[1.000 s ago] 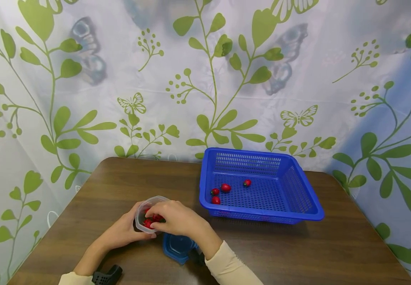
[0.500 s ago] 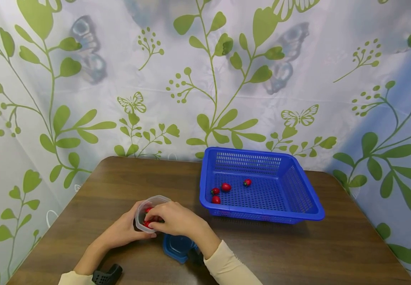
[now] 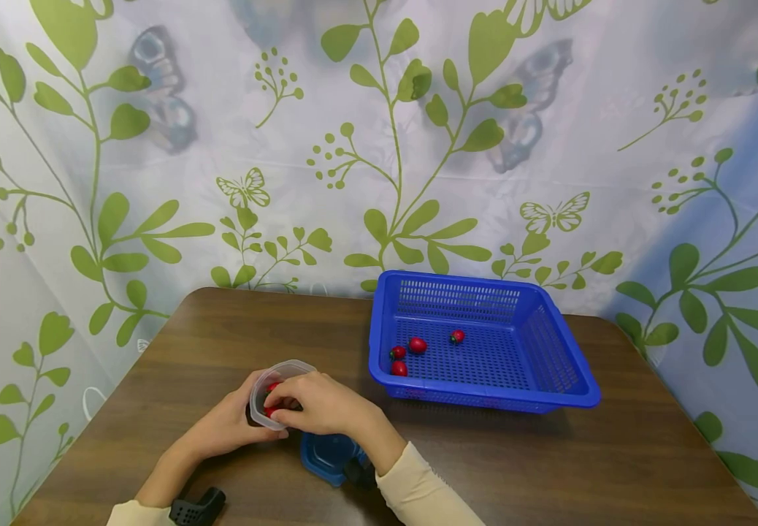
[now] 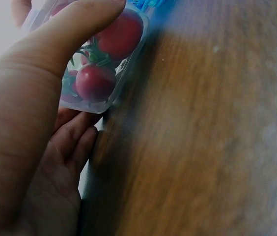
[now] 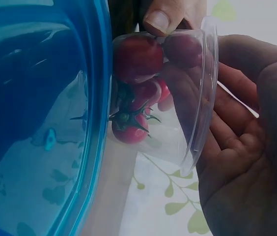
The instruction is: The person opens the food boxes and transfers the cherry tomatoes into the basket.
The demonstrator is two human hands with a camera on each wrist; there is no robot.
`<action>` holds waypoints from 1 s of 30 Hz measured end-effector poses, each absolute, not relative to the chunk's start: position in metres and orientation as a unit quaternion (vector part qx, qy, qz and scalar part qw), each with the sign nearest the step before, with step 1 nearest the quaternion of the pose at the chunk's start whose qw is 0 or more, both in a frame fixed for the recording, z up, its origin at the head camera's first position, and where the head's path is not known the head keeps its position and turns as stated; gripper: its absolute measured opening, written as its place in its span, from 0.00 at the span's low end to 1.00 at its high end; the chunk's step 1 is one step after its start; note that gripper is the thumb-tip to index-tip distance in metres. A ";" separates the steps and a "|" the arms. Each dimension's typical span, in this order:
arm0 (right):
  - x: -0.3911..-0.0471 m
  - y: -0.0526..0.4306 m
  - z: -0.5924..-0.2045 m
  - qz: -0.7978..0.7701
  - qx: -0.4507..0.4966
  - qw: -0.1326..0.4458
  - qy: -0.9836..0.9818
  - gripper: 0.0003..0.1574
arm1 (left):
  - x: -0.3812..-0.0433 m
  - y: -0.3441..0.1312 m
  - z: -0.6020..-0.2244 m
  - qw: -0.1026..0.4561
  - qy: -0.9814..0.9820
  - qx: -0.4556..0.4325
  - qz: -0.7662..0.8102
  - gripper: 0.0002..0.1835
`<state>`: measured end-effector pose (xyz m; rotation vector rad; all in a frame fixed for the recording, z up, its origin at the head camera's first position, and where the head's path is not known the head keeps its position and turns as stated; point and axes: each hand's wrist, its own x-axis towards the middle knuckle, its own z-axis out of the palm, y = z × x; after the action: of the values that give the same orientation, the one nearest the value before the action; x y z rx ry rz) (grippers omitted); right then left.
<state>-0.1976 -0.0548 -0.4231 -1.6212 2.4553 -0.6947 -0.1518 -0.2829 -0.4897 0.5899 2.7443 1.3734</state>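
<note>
My left hand (image 3: 224, 420) grips a small clear plastic container (image 3: 259, 405) holding several red cherry tomatoes, tilted toward my right hand. In the left wrist view, its thumb crosses above the tomatoes (image 4: 95, 81), some with green stems. My right hand (image 3: 326, 402) reaches in through the container's mouth. The right wrist view has its fingers (image 5: 180, 93) bent inside the clear wall, by a cherry tomato (image 5: 182, 49) near the rim that they seem to pinch; the contact is partly hidden. A blue lid (image 3: 326, 456) lies on the table under my right wrist.
A blue perforated basket (image 3: 484, 394) stands at the table's back right. Several cherry tomatoes (image 3: 418, 345) lie in it, mostly at its left end. The wooden table (image 3: 550, 467) meets a leaf-patterned curtain (image 3: 254, 109) behind. A black wrist device (image 3: 198, 508) is on the left wrist.
The right-hand fingers have worked deeper into the container and drawn closer around the tomatoes, covering more of them. The left hand, lid and basket stay where they were.
</note>
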 end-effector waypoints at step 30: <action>-0.198 -0.049 -0.411 -0.280 -0.523 0.053 0.803 0.15 | -0.152 -0.282 -0.489 0.016 0.869 0.196 0.454 0.50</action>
<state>-0.1976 -0.0492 -0.4112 -1.5896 2.4417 -0.8523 -0.1521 -0.2820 -0.4889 0.6098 2.7031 1.4102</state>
